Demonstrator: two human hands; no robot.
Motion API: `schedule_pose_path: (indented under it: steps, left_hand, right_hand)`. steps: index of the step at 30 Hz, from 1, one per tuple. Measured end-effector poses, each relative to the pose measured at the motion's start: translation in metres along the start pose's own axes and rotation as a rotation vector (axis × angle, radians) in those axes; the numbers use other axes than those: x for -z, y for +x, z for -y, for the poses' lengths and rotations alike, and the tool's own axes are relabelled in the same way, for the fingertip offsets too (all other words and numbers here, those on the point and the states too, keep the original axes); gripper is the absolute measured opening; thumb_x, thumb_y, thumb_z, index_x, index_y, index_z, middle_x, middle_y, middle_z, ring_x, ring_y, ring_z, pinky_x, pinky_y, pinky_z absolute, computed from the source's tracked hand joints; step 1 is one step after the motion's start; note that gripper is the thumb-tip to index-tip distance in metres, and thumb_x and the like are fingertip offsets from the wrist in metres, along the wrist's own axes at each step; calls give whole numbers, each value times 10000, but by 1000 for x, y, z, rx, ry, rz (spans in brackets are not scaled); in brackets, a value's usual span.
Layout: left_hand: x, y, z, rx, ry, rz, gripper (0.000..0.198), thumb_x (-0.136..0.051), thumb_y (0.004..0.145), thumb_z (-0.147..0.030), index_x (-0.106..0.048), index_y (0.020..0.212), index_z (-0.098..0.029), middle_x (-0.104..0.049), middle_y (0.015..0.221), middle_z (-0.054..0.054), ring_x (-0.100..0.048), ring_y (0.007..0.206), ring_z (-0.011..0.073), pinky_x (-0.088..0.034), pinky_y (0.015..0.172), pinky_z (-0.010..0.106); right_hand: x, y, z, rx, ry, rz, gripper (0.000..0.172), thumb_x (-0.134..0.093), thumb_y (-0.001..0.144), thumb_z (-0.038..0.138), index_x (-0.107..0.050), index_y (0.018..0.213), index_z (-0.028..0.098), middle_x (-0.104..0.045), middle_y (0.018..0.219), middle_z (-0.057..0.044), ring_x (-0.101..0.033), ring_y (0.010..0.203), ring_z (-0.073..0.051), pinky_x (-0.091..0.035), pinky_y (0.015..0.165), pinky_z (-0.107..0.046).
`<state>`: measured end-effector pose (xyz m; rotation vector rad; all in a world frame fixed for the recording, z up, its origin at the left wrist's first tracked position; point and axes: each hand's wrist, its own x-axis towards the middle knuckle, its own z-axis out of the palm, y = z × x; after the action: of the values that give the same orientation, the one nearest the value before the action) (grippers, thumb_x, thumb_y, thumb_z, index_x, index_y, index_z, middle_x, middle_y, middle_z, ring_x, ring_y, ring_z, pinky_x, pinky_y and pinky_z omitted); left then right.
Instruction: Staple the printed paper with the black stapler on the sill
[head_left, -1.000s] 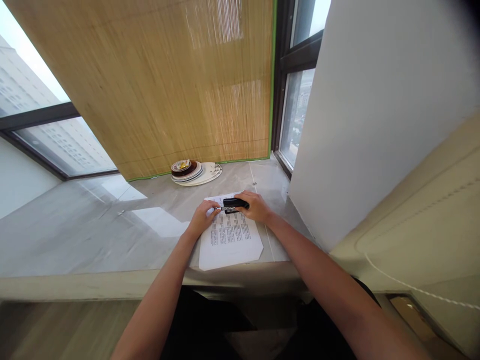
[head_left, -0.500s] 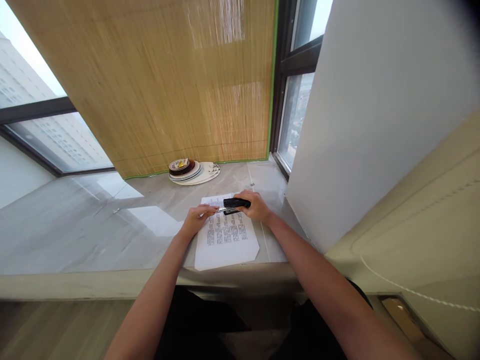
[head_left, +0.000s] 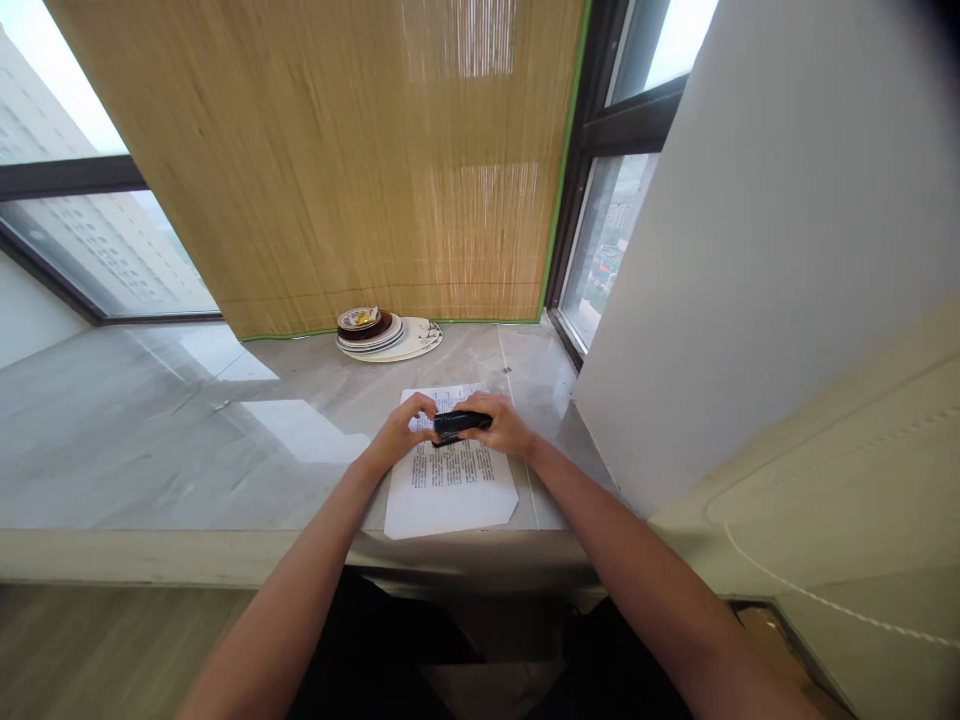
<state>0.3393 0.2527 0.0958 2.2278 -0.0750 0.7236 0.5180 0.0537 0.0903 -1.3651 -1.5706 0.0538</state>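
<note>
A black stapler (head_left: 459,423) is held just above a printed sheet of paper (head_left: 453,480) that lies on the grey marble ledge (head_left: 187,450). My right hand (head_left: 504,428) grips the stapler's right end. My left hand (head_left: 405,433) has its fingers curled at the stapler's left end, touching it over the paper's top edge. The paper's near right corner is cut or folded off.
A stack of plates (head_left: 386,335) with a small bowl on top stands at the back of the ledge under a bamboo blind (head_left: 337,160). A white wall panel (head_left: 750,220) rises on the right. The ledge's front edge (head_left: 225,555) runs close to my body.
The stapler has closed and tilted slightly toward me. My left hand has moved in to its left end and curled there. The camera view has shifted a little.
</note>
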Motion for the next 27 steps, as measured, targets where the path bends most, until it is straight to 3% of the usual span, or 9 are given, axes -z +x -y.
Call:
schedule_pose_path:
  steps: [9,12,15,18,20,23,25,27]
  left_hand:
    - [5,2,2,4,106,-103,374,-860,813,-466,-585,914,-233,-589,904,18,-568,838,198,-459,769,322]
    - [6,1,6,-11,132,-165,364,-842,836,-464,-590,952,-228,-582,926,20,-556,826,192,-457,777,326]
    - [6,0,9,11,136,-192,237,-661,989,-431,-579,924,-218,-579,914,26,-545,814,184,-462,802,328]
    - [6,1,12,68,170,-286,258,-475,1076,-362,-571,890,-211,-571,898,37,-547,844,192,-466,831,335]
    - [6,2,12,95,189,-338,281,-427,1087,-340,-576,888,-209,-576,913,49,-563,887,201,-471,870,347]
    - [6,2,10,132,224,-390,302,-392,1090,-318,-567,866,-214,-582,905,54,-581,912,208,-483,901,356]
    - [9,-2,9,188,276,-440,297,-388,1080,-297,-553,846,-219,-584,892,54,-583,895,210,-496,891,355]
    - [20,-11,9,284,370,-452,272,-392,1065,-270,-576,873,-214,-606,921,70,-600,914,219,-510,905,364]
  right_hand:
    - [-20,-1,-8,-115,-39,-52,356,-833,842,334,-730,1167,233,-774,1069,-69,-726,961,-240,-563,905,-373]
    - [-18,-1,-5,-164,-100,6,312,-818,828,283,-724,1120,225,-775,1022,-47,-721,925,-227,-544,881,-347]
    - [-5,-3,-3,-195,-156,94,272,-821,805,300,-723,1046,220,-761,949,-25,-691,851,-207,-517,827,-318]
    - [13,-6,-11,-274,-100,140,283,-786,843,459,-731,993,226,-751,930,-15,-667,830,-193,-495,768,-289]
    - [25,-7,-24,-364,-55,-15,363,-646,928,574,-724,903,221,-737,884,-24,-655,806,-191,-489,731,-288]
    - [36,-6,-47,-512,-188,-372,479,-505,966,616,-681,766,218,-706,778,-51,-646,759,-213,-513,738,-328]
    - [39,-4,-59,-553,-363,-398,413,-517,955,554,-718,846,210,-751,913,-92,-688,874,-246,-546,854,-376]
    - [36,1,-68,-581,-534,-251,386,-521,965,461,-747,1111,184,-726,1291,-152,-675,1182,-283,-508,1056,-420]
